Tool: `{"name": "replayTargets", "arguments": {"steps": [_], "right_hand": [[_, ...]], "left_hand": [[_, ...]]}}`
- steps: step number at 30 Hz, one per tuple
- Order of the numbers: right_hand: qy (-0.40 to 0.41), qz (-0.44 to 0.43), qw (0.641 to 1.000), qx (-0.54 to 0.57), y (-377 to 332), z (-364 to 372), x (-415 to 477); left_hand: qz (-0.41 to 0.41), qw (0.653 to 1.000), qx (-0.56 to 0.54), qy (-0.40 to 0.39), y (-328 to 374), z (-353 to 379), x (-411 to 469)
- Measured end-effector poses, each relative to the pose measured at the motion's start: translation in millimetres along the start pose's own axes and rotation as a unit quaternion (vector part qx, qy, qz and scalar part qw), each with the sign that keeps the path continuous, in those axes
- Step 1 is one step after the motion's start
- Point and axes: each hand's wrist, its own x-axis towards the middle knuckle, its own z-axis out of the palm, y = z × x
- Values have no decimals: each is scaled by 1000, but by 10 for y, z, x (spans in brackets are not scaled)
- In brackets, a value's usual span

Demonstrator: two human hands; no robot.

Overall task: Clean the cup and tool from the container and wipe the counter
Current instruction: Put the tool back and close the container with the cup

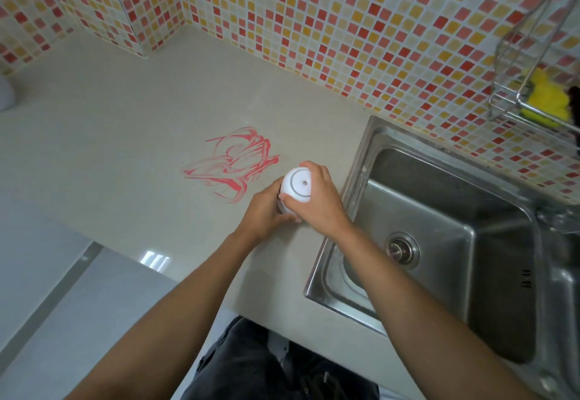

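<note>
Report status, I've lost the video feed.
Left hand and right hand both gripping white container on counter. Red smear unwiped. Nothing blocking.

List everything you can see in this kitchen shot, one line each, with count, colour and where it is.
container: one, white with a round lid, held over the counter just left of the sink.
red smear: one patch, red streaks, on the counter left of the container.
counter: one, beige, across the left and middle.
sink: one, steel, right of the counter, drain in its floor.
wire rack: one, metal, on the tiled wall at upper right.
sponge: one, yellow, lying in the rack.
tiled wall: red, orange and cream mosaic, behind the counter.
left hand: one, gripping the container's lower left side.
right hand: one, wrapped around its right side.
</note>
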Motion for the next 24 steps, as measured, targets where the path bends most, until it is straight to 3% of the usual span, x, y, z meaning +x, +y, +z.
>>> {"name": "replayTargets", "arguments": {"steps": [7, 12, 15, 17, 19, 24], "right_hand": [[18, -9, 1000, 3, 23, 34, -4], [-47, 16, 997, 56, 12, -123, -33], [66, 31, 992, 99, 38, -321, -72], [139, 28, 988, 63, 129, -448, -155], [162, 19, 987, 1, 297, -522, -279], [102, 32, 975, -196, 910, -582, -666]], "left_hand": [[-18, 999, 32, 7, 35, 57, -42], [-11, 996, 58, -61, 138, -63, -55], [-18, 994, 92, -48, 201, -283, -66], [-17, 991, 129, 16, 247, -412, -82], [32, 982, 158, 93, 356, -471, -97], [119, 952, 238, 152, 754, -203, -132]]}}
